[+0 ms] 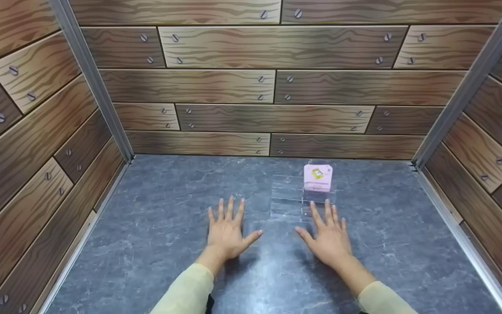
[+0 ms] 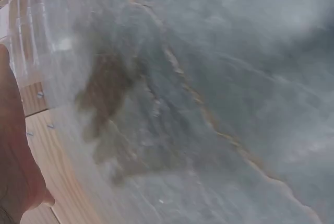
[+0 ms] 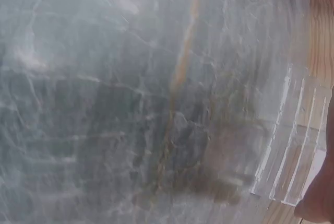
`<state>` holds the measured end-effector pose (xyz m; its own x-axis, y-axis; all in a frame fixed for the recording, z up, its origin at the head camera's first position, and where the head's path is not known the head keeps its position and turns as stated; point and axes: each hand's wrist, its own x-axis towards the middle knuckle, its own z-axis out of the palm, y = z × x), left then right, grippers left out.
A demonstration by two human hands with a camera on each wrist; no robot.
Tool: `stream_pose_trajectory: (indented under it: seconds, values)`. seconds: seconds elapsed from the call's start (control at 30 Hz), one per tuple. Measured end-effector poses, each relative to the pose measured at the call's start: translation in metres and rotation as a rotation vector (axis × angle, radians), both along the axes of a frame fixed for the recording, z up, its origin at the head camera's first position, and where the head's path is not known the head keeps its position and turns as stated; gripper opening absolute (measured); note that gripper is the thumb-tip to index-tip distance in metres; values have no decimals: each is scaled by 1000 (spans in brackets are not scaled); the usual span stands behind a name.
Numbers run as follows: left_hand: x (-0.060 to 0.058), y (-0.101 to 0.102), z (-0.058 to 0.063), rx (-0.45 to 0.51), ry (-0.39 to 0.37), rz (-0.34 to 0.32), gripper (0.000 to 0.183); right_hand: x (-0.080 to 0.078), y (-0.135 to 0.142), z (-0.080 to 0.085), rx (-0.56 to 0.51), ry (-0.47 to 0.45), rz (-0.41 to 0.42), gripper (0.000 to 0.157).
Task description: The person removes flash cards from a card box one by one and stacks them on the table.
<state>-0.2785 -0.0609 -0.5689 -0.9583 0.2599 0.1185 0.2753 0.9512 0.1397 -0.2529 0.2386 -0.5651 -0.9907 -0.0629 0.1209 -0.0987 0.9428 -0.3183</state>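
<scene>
Both hands reach forward over the grey marbled surface, fingers spread and straight, with nothing held. The left hand (image 1: 227, 235) is left of a clear plastic stepped stand (image 1: 286, 198), its thumb pointing toward the right hand. Closer to the stand, the right hand (image 1: 331, 240) has its fingertips overlapping the front right part of it in the head view. A pink card (image 1: 318, 178) with a yellow picture stands in the back right of the stand. Only the edge of the left hand (image 2: 18, 151) shows in its wrist view; the right wrist view catches a thumb (image 3: 315, 195) beside the stand's ridges (image 3: 289, 145).
Wood-plank-patterned panels enclose the surface: a back wall (image 1: 273, 87), a left wall (image 1: 28, 174) and a right wall (image 1: 486, 174). Metal posts (image 1: 94, 83) mark the corners, and metal strips (image 1: 473, 257) run along the sides. The marbled surface (image 1: 146, 244) reflects light at the front.
</scene>
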Motion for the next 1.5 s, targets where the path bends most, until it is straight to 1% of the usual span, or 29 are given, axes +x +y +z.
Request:
stream_pose_trajectory:
  seconds: [0.17,0.27,0.4,0.53,0.6,0.73,1.0,1.2,1.4,1.5]
  values:
    - [-12,17,8,31,-11,-24,106,-8,13,7,-44,7,-21,97]
    - [-19,30,10,113,-24,-44,106,-13,21,9,-82,6,-35,97]
    - [-28,48,11,211,-33,-73,107,-21,27,6,-123,7,-38,96]
    - [-34,63,11,231,-19,-114,105,-27,26,1,-112,24,-16,93]
    - [-36,70,10,231,-22,-133,103,-29,25,-2,-93,35,0,91]
    - [-42,83,7,223,-47,-151,101,-33,25,-7,-53,57,30,87]
    - [-52,102,2,216,-70,-162,93,-39,29,-12,-31,89,57,83]
    - [-52,105,-3,179,-102,-155,91,-37,29,-16,-7,48,63,80]
    - [-54,106,1,125,-130,-149,91,-37,29,-16,14,24,57,78]
    - [-56,106,2,93,-126,-142,91,-38,28,-16,19,23,59,78]
